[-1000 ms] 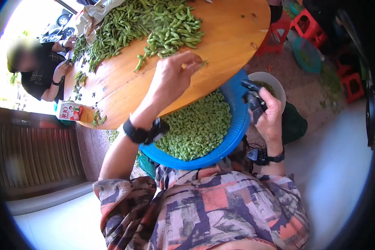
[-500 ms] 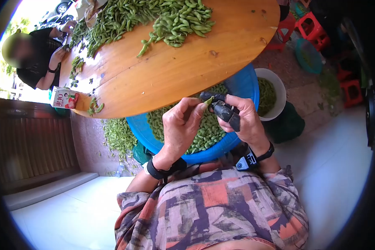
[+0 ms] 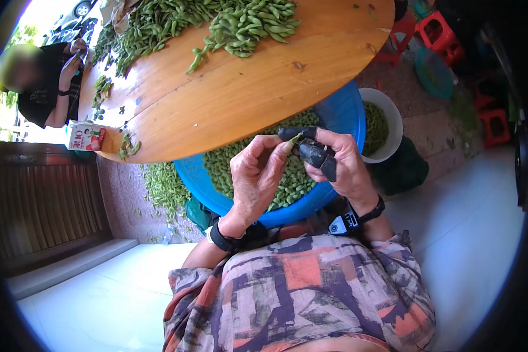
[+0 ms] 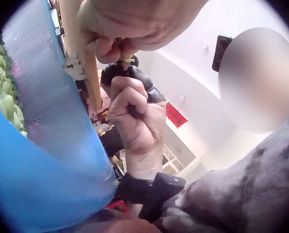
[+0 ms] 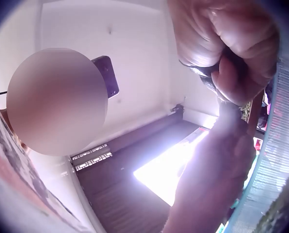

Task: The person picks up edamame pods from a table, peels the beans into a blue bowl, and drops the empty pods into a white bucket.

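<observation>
A single green pod is pinched between thumb and forefinger of the left hand and gripped at its other end by the black-covered digits of the right hand; it is held above the blue basket, near the table edge.

Risks, as judged: a bean could be shot past the rim if the pod were squeezed hard at an angle. The pod could slip, since little of it is grasped and the black coverings look smooth. Shell scraps could be mixed into the shelled beans if released over them.

Materials: coverings dark, slightly glossy, segmented. Basket plastic, round, finely ribbed inside, smooth-rimmed. Beans plump, oval, pale green. Heaped pods curved and lumpy. Tabletop wooden, orange-brown, round-edged. White bucket smooth, round-mouthed.
</observation>
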A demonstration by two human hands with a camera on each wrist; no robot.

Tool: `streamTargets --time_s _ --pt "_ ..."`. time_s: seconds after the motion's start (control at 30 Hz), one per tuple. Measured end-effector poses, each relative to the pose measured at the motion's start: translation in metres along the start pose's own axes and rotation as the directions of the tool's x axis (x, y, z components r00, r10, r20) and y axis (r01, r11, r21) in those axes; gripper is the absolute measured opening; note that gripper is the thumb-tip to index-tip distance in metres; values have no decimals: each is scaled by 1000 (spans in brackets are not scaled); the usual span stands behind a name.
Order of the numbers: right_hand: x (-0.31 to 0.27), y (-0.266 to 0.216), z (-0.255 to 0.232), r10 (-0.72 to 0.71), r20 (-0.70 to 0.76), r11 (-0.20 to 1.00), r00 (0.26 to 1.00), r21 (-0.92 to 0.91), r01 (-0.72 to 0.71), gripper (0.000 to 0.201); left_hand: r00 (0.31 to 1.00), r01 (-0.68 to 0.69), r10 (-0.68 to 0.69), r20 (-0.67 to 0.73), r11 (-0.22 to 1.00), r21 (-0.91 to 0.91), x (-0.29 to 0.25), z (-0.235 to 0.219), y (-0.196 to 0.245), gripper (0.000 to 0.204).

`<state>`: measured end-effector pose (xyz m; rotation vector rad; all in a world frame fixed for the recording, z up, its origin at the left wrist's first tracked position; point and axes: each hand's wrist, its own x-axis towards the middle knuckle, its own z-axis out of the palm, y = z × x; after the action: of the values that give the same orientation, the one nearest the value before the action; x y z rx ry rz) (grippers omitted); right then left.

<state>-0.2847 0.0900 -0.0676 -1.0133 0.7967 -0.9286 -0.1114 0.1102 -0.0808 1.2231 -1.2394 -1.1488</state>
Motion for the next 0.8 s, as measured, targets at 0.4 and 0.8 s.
streamTargets --time_s 0.4,0.8 --pt "1 8 -14 6 191 966 982 253 -55 25 779 621 -190 597 365 -694 0 -11 -14 19" --pt "-8 -6 1 61 -10 988 998 -143 -62 14 943 327 -320 87 848 -418 -6 6 -4 20"
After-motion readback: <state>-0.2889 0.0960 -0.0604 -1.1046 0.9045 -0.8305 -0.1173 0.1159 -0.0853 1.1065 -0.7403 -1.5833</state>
